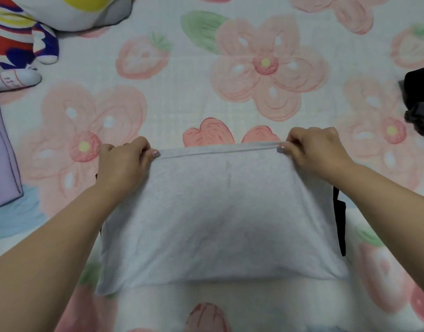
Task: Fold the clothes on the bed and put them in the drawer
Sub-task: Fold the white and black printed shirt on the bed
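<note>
Fold in progress, judged early: one light grey knit cotton garment (218, 212) flat on the pink-flowered white bedsheet (182, 92), far hem lifted. Left hand (123, 164) and right hand (317, 149): fingers closed, pinching the hem's two corners. Still unfolded: one dark crumpled garment (419, 104) at right edge. Drawer not visible. Also: one striped plush toy (17, 37), one lilac fabric box (2, 159), one black strap (339, 216) beside the grey garment.
</note>
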